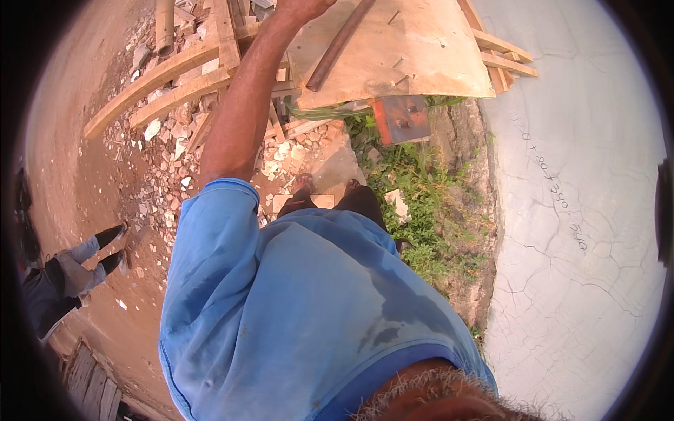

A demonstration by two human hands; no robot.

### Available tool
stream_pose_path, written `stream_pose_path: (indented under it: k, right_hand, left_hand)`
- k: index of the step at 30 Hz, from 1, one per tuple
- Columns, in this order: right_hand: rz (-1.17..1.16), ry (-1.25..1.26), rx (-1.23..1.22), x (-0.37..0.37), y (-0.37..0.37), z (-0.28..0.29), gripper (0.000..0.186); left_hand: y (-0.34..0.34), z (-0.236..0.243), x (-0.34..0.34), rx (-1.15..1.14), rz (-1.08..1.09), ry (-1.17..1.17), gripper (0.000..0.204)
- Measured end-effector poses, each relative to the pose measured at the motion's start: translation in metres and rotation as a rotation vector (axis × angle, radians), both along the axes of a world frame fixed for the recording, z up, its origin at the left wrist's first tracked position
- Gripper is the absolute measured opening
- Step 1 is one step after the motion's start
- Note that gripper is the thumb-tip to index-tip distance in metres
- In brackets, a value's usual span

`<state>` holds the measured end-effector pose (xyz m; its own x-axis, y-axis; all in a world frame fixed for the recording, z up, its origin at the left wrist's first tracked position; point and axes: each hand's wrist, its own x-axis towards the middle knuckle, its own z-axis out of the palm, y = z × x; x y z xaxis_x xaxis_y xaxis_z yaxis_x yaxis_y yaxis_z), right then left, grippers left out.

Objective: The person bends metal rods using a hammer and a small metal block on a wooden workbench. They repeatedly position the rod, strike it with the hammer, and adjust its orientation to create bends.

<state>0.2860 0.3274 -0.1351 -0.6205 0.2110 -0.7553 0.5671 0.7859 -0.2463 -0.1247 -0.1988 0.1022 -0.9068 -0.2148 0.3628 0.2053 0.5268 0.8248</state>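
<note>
Blue shirt cloth [302, 309] is filling the nearest part of the view, damp in patches, with the person's feet [330, 189] showing just beyond its hem on a dirt and rubble floor [77, 140].

Largest ahead is the plywood sheet [393, 49], lying tilted over a stack of timber beams [175, 77]. A left hand [298, 8] is reaching up to the sheet's near edge at the top rim of the picture; the fingers are running out of frame, so I cannot tell how far they are curled or whether they are gripping the board. No right hand is showing.

Judging from this, the main risk is nails: several are sticking up out of the plywood [399, 63], near enough to catch a palm or forearm sliding across. A rusty rod [337, 45] is resting loose on the sloped sheet and looks likely to roll off toward the feet if the board is tipped.

Footing also looks poor, since broken tile shards [168, 168] are littering the ground beside the feet. A cracked plaster wall [583, 175] is closing in on the right, a strip of weeds [421, 210] along its base, and an orange metal block [401, 119] is sitting under the sheet's edge. Another person's legs [91, 259] are standing well apart at the left.
</note>
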Motion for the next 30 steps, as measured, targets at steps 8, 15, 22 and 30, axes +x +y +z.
stream_pose_path:
  k: [8,15,22,30]
  right_hand:
    - [-0.007,0.648,-0.603,-0.235,-0.024,0.233,0.035]
    - [0.362,0.501,-0.919,-0.313,-0.090,0.307,0.040]
    - [0.655,0.508,-0.848,-0.315,-0.126,0.309,0.023]
    - [0.806,0.503,-0.631,-0.292,-0.161,0.316,0.026]
  left_hand:
    - [0.101,-0.029,0.221,0.536,-0.146,0.152,0.021]
    - [0.188,-0.132,0.212,1.273,0.222,0.181,0.009]
    - [0.205,-0.167,0.191,1.282,0.331,0.239,0.010]
    - [0.233,-0.184,0.196,1.353,0.126,0.179,0.011]
